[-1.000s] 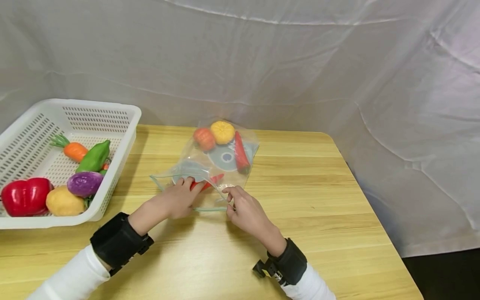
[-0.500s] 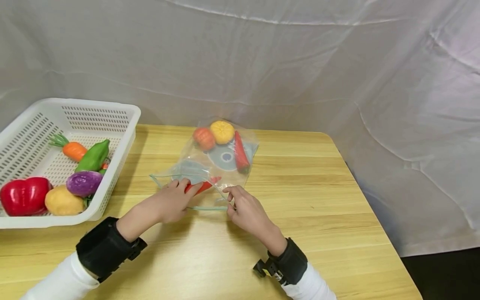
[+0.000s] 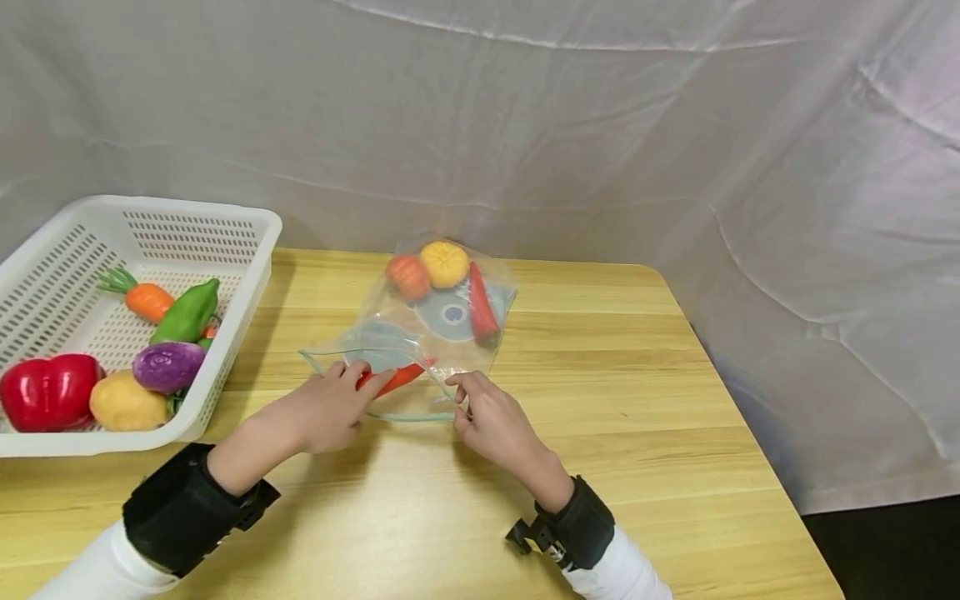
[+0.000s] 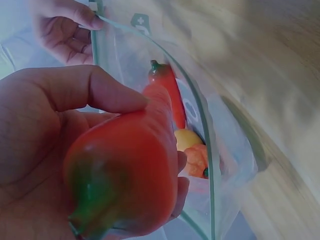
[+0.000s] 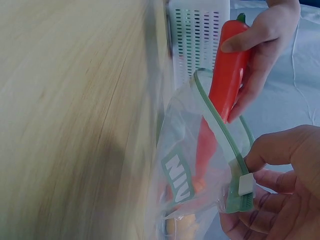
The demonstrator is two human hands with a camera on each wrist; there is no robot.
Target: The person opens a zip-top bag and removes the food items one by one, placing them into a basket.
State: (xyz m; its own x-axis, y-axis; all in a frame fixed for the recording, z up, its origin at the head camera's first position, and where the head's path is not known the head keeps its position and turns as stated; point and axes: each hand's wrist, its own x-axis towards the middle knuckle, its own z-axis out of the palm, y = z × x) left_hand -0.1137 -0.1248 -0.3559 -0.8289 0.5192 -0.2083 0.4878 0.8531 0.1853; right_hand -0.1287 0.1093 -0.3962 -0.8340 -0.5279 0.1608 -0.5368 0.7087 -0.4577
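My left hand (image 3: 322,408) grips a red chili pepper (image 5: 231,70) near its stem end; the tip reaches inside the mouth of a clear zip bag (image 3: 411,417). At the mouth's right corner, my right hand (image 3: 498,421) pinches the bag's green zip edge beside a white slider (image 5: 245,184). The bag lies on the table with its mouth spread apart. Deeper inside it are a second red chili pepper (image 3: 482,304), a yellow pumpkin-shaped piece (image 3: 445,265) and an orange-red one (image 3: 408,277). In the left wrist view, the held pepper (image 4: 130,170) hides some of the left fingers.
On the left stands a white slotted basket (image 3: 258,275). It holds a carrot (image 3: 148,302), a green pepper (image 3: 187,313), a purple eggplant (image 3: 168,367), a yellow potato-like piece (image 3: 130,402) and a red bell pepper (image 3: 51,393). Grey cloth (image 3: 480,125) hangs behind the table (image 3: 600,400).
My left hand has shifted left and slightly toward me with the chili pepper, so the pepper's tip sits nearer the bag's mouth. The right hand keeps its place on the zip edge.
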